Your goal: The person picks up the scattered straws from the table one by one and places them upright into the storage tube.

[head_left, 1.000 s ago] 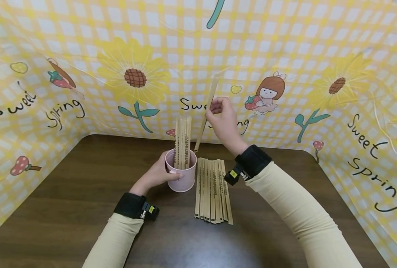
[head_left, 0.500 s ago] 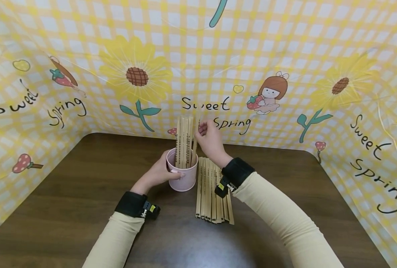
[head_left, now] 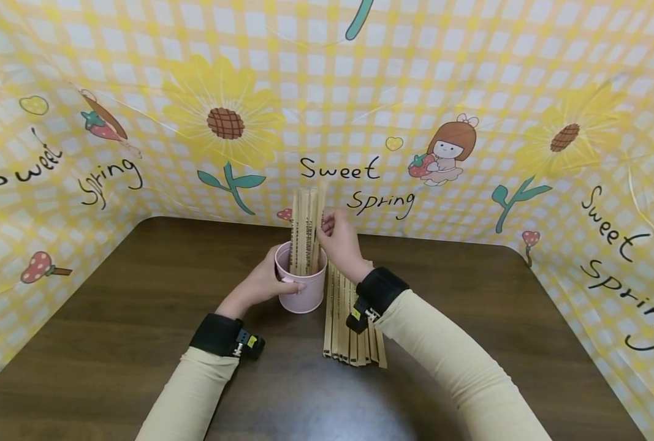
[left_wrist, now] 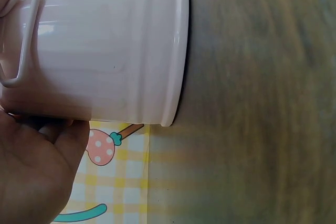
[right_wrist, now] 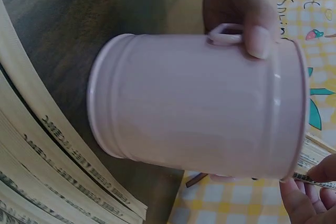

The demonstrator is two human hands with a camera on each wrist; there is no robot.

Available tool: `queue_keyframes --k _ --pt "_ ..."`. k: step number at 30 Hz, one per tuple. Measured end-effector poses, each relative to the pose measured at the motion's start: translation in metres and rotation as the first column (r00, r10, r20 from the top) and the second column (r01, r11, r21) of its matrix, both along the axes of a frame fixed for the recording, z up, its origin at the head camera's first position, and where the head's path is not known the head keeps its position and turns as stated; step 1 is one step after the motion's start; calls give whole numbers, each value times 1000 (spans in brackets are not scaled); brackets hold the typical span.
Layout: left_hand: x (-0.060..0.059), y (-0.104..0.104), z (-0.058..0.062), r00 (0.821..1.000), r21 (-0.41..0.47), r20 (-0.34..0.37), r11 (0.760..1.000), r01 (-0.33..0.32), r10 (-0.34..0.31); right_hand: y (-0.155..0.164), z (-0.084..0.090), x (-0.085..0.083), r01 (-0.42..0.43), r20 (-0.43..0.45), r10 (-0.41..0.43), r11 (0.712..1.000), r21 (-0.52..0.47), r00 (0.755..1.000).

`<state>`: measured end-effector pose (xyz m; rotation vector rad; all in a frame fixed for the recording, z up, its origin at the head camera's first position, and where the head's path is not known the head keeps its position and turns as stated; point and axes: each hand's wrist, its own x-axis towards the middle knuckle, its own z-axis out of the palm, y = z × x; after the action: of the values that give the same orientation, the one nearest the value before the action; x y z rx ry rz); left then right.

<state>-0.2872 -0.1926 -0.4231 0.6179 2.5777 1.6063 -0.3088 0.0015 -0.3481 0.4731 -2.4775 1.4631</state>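
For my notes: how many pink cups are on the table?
1. The pink cup stands near the table's middle, held by the left hand, with wrapped chopsticks standing inside; none seems hidden.

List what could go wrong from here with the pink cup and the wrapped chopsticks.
1. The wrapped chopsticks in the pink cup stand far above its rim, so it looks top-heavy; if the left hand lets go, it might tip.
2. The right hand pinches one packet at the standing bundle; a nudge could knock packets out.
3. The right forearm hangs over the flat pile and may scatter it.
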Motion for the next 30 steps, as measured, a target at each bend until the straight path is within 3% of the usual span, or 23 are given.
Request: queue_keyframes --k 10,20,30 --pt "1 1 2 1000 2 17 1000 -1 1 -6 -9 1 -20 52 17 999 50 999" --pt "1 5 3 1000 -1 19 1000 -14 14 -8 -14 -2 -22 37 19 996 84 999" --pt "1 3 1 999 -13 28 999 -29 30 13 -11 -3 -66 97 60 996 61 993"
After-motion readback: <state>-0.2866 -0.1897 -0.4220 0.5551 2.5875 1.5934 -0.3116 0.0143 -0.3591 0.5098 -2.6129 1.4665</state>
